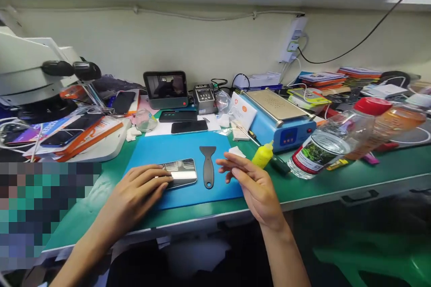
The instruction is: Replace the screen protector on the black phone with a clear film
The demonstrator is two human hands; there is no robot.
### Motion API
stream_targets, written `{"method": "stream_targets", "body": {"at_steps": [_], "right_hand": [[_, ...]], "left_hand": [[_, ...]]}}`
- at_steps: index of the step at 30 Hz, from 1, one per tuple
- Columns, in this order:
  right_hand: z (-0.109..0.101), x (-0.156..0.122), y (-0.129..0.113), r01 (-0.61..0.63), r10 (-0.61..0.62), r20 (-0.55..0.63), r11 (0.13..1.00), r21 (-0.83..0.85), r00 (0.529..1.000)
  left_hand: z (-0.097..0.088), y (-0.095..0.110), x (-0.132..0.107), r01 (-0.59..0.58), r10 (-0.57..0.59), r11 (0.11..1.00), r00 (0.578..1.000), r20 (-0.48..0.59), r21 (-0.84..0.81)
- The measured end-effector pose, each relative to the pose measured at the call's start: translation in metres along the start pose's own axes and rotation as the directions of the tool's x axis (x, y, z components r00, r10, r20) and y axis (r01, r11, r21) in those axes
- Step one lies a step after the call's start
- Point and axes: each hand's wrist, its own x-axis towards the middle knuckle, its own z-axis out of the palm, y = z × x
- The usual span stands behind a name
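Observation:
My left hand (139,190) lies over the left part of a smartphone (184,172), fingers stretched flat across its shiny, reflecting face. The phone's left end is hidden under that hand. Both rest on a blue work mat (155,145). To the phone's right lies a dark grey plastic scraper (208,168), wide blade pointing away from me. My right hand (252,184) is raised just right of the scraper, palm turned inward, its fingers loosely extended and the thumb close to them. I see nothing held in it. A yellow squeeze bottle (262,155) lies tilted just beyond this hand.
Behind the mat lie two dark phones (189,127). A blue heating-plate machine (286,130) stands back right, near a red-capped water bottle (323,148). At left are a microscope (30,71) and stacked boxes (90,136). A screen device (165,89) stands by the wall.

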Motion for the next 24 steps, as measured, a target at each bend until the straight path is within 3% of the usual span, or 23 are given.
{"method": "stream_targets", "body": {"at_steps": [6, 12, 19, 24], "right_hand": [[0.003, 0.005, -0.001, -0.022, 0.02, -0.079, 0.999, -0.023, 0.997], [0.004, 0.004, 0.007, 0.024, -0.058, -0.175, 0.981, -0.19, 0.983], [0.015, -0.001, 0.01, -0.044, -0.007, -0.122, 0.911, -0.409, 0.993], [0.02, -0.012, 0.016, 0.006, -0.143, -0.223, 0.854, -0.52, 0.964]], "left_hand": [[-0.001, 0.003, -0.002, 0.028, -0.028, 1.0, 0.998, -0.057, -0.002], [-0.005, 0.007, -0.001, 0.014, -0.012, 1.0, 0.992, -0.126, 0.011], [-0.008, 0.005, -0.003, -0.007, 0.005, 1.0, 0.982, -0.187, -0.009], [-0.012, 0.003, -0.001, -0.042, 0.042, 0.999, 0.969, -0.243, 0.008]]}}
